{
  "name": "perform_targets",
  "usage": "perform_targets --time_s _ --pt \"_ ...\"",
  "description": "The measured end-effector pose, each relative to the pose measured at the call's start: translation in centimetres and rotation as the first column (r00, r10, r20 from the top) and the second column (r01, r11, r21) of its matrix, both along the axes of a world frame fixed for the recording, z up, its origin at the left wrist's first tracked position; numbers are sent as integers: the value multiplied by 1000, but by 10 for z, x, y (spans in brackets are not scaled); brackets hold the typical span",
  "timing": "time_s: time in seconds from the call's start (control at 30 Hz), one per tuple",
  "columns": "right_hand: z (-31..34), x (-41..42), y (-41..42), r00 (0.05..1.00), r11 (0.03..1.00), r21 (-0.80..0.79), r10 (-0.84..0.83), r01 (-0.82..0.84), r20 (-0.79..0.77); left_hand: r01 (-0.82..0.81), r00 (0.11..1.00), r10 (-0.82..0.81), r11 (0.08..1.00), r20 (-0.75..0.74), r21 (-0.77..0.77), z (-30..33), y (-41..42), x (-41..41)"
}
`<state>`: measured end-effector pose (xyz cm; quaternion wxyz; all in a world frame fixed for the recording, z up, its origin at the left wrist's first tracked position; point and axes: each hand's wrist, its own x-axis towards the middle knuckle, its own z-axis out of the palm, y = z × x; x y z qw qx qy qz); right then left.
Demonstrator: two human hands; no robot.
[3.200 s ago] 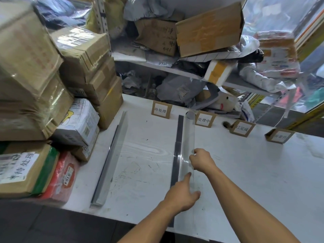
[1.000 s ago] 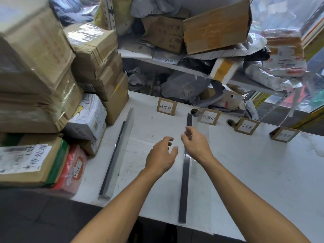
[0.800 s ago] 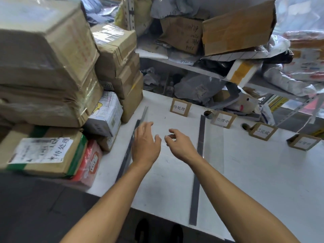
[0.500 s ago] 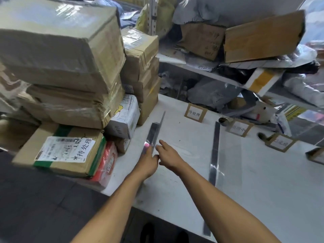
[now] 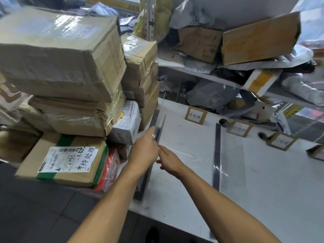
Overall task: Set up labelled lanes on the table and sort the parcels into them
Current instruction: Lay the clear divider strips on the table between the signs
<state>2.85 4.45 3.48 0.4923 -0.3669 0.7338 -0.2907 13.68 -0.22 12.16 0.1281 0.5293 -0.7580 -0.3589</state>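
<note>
Two bare hands meet over the left divider strip [image 5: 158,130], a clear angled strip with a dark base lying along the left part of the white surface [image 5: 263,181]. The left hand [image 5: 143,151] has its grip clamped on the strip partway along, fingers curled round its upright edge. The right hand [image 5: 169,160] lies just beside it to the right, its grip apart, fingers stretched out flat toward the strip; whether they touch it I cannot tell.

A second divider strip [image 5: 217,155] lies flat further right, running from near to far. Along the far side stand small cardboard label cards [image 5: 196,115]: one between the two strips, another [image 5: 239,129] just right of the second strip, a third [image 5: 282,141] further right, and part of a fourth at the right edge.

Stacked parcels [image 5: 61,55] crowd the left end, close beside the held strip. The nearest one, a box with green tape [image 5: 70,162], carries a printed slip with handwriting. A red packet [image 5: 108,171] lies just right of it. Behind the surface, a shelf [image 5: 201,71] holds more boxes and grey bags.
</note>
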Motion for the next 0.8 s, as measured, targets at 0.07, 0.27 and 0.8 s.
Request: perform_targets --time_s 0.07,0.27,0.8 --pt "16 -9 -3 992 994 -92 -75 65 -106 25 999 -27 998 -24 -51 24 3 -9" --pt "107 -94 6 914 805 -462 -405 372 30 81 989 -104 975 -104 -208 74 35 -67" --pt "117 -364 212 813 751 -316 -556 580 172 518 825 -393 812 -405 268 25 227 -349"
